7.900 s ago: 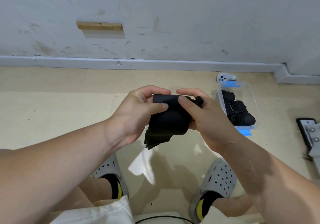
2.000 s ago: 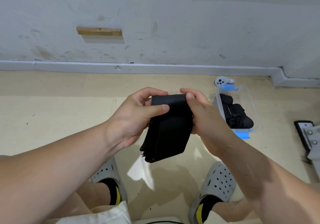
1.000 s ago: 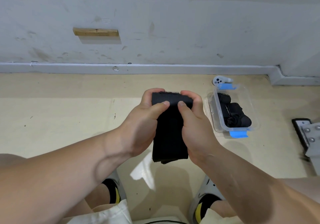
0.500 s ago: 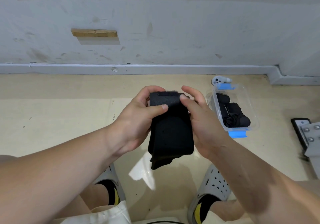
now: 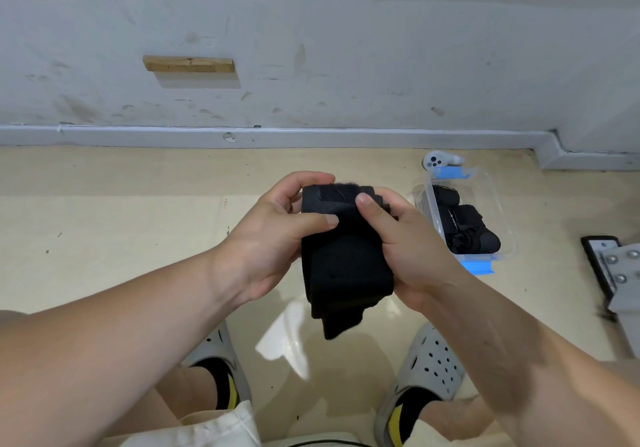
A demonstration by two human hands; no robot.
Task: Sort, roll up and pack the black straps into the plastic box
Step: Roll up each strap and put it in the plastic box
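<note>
Strap (image 5: 346, 270) hangs above the floor (image 5: 104, 238); our left grip (image 5: 272, 238) and right grip (image 5: 412, 249) both curl round its folded top, near the plastic box (image 5: 504, 214) holding rolled straps (image 5: 464, 225).

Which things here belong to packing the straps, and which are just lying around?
Job: black strap held by left hand and right hand; plastic box; rolled straps inside it.
Lying about: white controller; metal bracket; wooden block on the wall.
</note>
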